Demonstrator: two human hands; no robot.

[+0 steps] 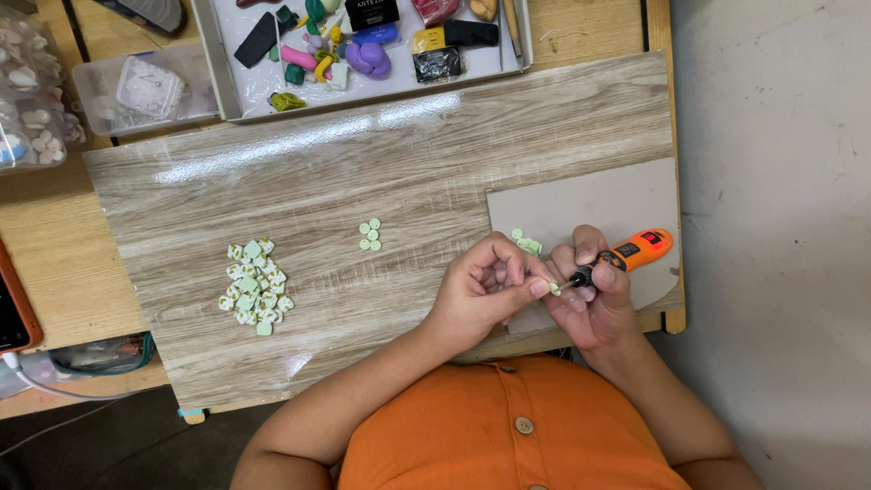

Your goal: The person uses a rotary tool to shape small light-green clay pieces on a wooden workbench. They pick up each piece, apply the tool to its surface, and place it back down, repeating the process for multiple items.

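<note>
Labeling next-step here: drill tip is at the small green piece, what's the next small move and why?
Probably ease the orange hand drill straight into the small green piece. The left hand pinches that piece at its fingertips, the right hand holds the drill, and its tip sits right at the piece.

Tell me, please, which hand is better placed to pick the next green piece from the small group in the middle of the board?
Probably the left hand: it is nearer the four green pieces. The right hand holds the orange tool.

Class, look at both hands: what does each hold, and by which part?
Left hand: small green piece, pinched at its edge by the fingertips. Right hand: orange tool, gripped near its dark tip.
</note>
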